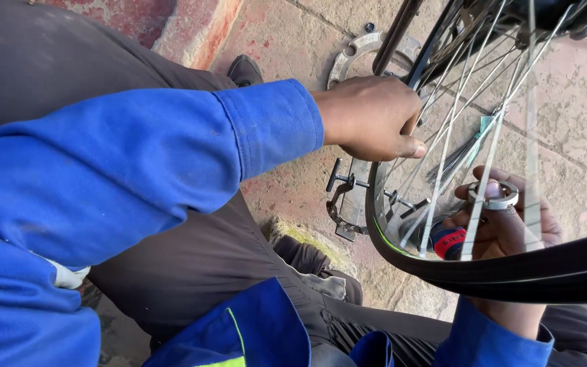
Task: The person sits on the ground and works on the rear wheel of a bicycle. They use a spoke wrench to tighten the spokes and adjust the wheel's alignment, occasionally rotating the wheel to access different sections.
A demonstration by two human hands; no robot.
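The left hand (pixel 374 117) closes around the black wheel rim (pixel 402 248), steadying it. Behind the spokes (pixel 443 156), the right hand (pixel 504 228) pinches a round metal spoke wrench (pixel 496 196) against one spoke, holding it in place. A metal stand (pixel 348 197) lies on the paving below.

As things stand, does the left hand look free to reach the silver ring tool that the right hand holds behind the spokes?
Probably not directly. The left hand grips the wheel rim on the near side, while the ring tool sits in the right hand behind the spokes, which lie between them.
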